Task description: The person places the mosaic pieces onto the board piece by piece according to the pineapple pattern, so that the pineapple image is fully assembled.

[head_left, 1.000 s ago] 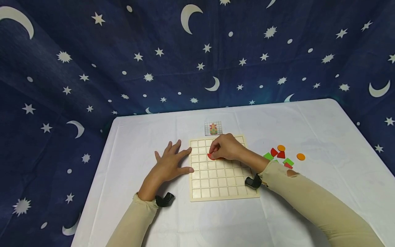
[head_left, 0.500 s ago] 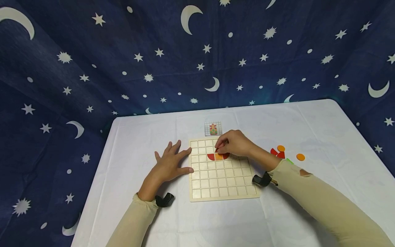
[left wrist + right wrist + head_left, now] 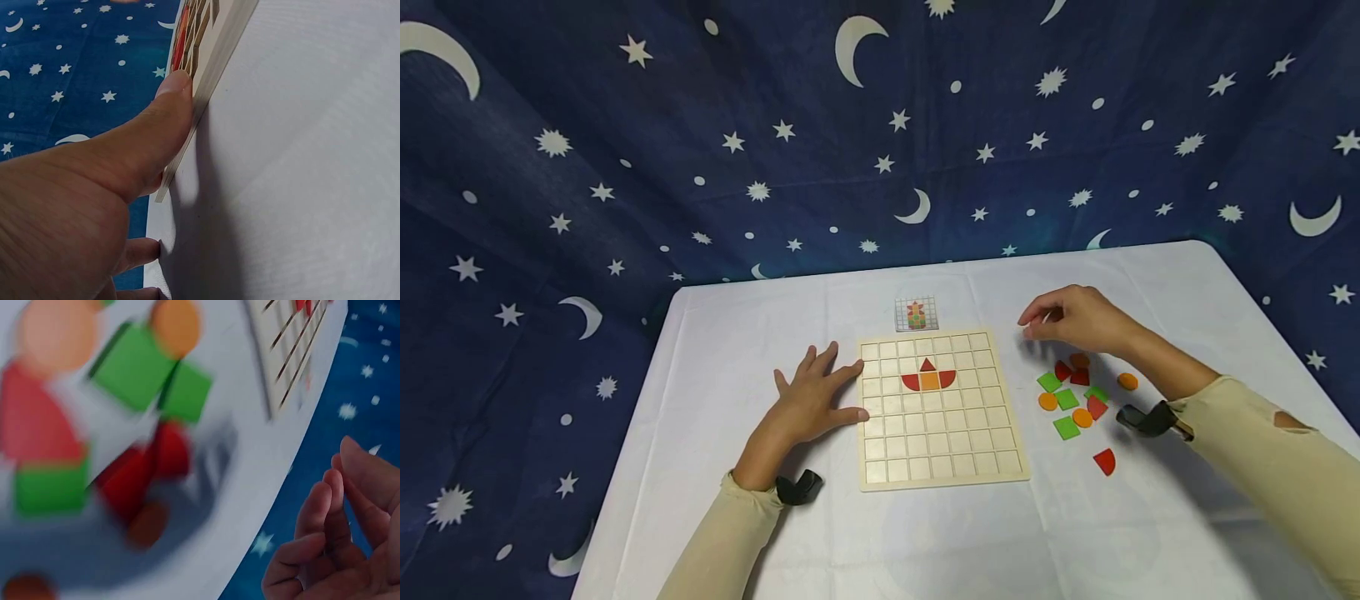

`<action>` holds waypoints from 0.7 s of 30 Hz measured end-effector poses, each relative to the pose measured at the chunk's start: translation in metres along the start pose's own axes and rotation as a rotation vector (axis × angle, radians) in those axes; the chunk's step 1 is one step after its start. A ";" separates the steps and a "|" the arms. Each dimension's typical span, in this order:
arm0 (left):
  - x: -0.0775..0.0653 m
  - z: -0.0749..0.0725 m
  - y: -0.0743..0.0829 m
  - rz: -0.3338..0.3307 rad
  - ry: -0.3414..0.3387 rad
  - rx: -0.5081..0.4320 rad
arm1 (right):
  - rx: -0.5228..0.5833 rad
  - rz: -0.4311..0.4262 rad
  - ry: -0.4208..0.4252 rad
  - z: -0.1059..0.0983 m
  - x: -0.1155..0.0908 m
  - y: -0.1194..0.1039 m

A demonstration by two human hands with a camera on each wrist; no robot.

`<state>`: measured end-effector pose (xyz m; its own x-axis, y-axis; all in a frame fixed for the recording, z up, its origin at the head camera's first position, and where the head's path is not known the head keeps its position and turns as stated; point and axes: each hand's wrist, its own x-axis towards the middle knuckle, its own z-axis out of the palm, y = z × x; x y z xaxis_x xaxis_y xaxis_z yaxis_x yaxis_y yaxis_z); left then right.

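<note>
A cream grid board [image 3: 943, 467] lies on the white table. On it, a red triangle [image 3: 927, 365] sits above an orange square [image 3: 929, 381], which has a red quarter-circle [image 3: 911, 382] to its left and another red quarter-circle [image 3: 948, 379] to its right. My left hand [image 3: 808, 404] is spread flat at the board's left edge, thumb [image 3: 172, 103] and index fingertip at the rim. Beyond the board's right side, my right hand [image 3: 1078, 319] is above the table with loosely bent fingers, nothing between them. Below it lie loose pieces, including a green square [image 3: 1067, 428] and an orange circle [image 3: 1127, 381].
Behind the board lies a small card [image 3: 916, 314] with a coloured pattern on a grid. One red quarter-circle [image 3: 1105, 462] lies apart, nearer the front. A dark blue cloth [image 3: 805, 167] with moons and stars hangs behind the table.
My right hand has let go of the red triangle, now above the orange square, and moved right, off the board to over the loose pieces. The left hand stays put.
</note>
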<state>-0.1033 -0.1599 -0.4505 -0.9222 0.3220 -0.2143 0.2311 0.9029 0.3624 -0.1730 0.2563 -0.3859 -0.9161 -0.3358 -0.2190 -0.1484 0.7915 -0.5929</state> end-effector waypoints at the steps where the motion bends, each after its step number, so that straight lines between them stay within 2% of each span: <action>1: 0.000 0.000 0.000 0.000 0.000 0.001 | -0.006 0.014 -0.006 -0.003 -0.002 0.006; 5: 0.000 0.000 -0.001 0.002 0.004 0.001 | -0.037 0.046 -0.048 -0.010 -0.007 0.030; 12: -0.001 0.000 -0.001 0.007 0.005 -0.012 | -0.068 0.051 -0.157 -0.013 -0.014 0.065; 17: -0.001 0.000 0.000 0.006 0.004 -0.016 | -0.051 0.059 -0.217 -0.014 -0.017 0.079; 21: -0.001 0.000 0.000 0.005 0.006 -0.018 | -0.032 0.060 -0.224 -0.013 -0.016 0.084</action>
<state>-0.1019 -0.1604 -0.4504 -0.9228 0.3247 -0.2074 0.2301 0.8962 0.3793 -0.1754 0.3345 -0.4220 -0.8185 -0.3902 -0.4217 -0.1116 0.8280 -0.5495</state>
